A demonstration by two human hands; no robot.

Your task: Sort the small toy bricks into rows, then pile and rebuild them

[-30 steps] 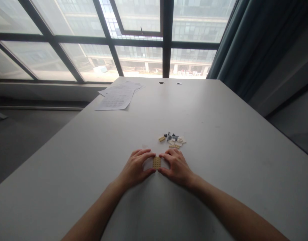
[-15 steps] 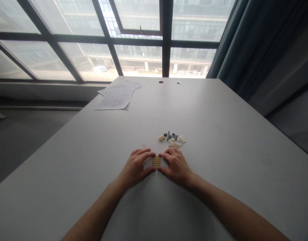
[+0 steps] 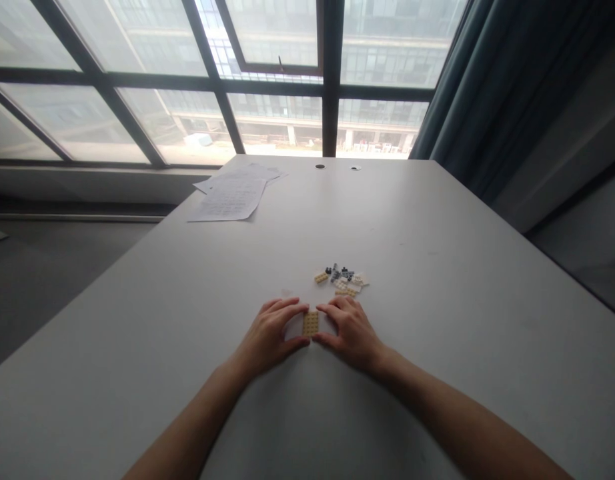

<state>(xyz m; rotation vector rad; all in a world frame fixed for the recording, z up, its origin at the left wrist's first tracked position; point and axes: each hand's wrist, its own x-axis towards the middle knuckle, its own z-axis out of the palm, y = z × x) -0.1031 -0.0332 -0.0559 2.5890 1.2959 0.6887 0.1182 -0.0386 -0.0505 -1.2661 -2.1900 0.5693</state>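
A tan studded building-brick plate [image 3: 310, 323] lies between my hands on the white table, studs facing up. My left hand [image 3: 275, 329] grips its left side, with thumb at the near corner and fingertips at the far one. On the other side, my right hand [image 3: 351, 329] pinches the same plate in a mirrored way, thumb near and fingers far. Just beyond my fingertips sits a loose pile of small bricks [image 3: 341, 283] in white, grey, dark and tan. A single tan brick [image 3: 321, 278] lies at the pile's left edge.
Printed paper sheets [image 3: 230, 199] lie at the far left of the white table [image 3: 152, 313]. Two round holes, one of them a dark cable hole [image 3: 320, 167], are near the back edge. Windows stand behind, and a blue-grey curtain [image 3: 452, 100] hangs at the right.
The view has shifted very slightly. Both hands stay around the tan plate in nearly the same pose, and the pile of bricks looks unchanged.
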